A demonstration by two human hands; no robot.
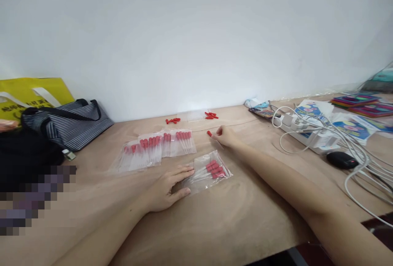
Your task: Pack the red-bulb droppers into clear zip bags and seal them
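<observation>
Across the middle of the worktop (239, 221), the person's right hand (221, 135) sits just beyond a clear bag (201, 183), so from that hand the bag lies back toward the person and a little to the left. The left hand (172, 186) is the nearer one to the bag: its thumb and fingers are spread apart, resting at the bag's left end. The right hand's fingertips are pressed together, pinching a dropper (209, 133) above the far side of the bag, clear of it. That dropper's red bulb points left and toward the wall (184, 44), while its stem, mostly hidden by the fingers and faint where it emerges, seems to slant back to the near right. Inside the bag the droppers run the other way, stems toward the left hand and bulbs clustered at the right end, so the held one lies roughly crosswise to them. It looks slim, with a rounded, bright red bulb and what appears to be a see-through stem. The bag is thin, shiny and creased, lying flat on the worktop at a slant. I cannot tell which end is open.
</observation>
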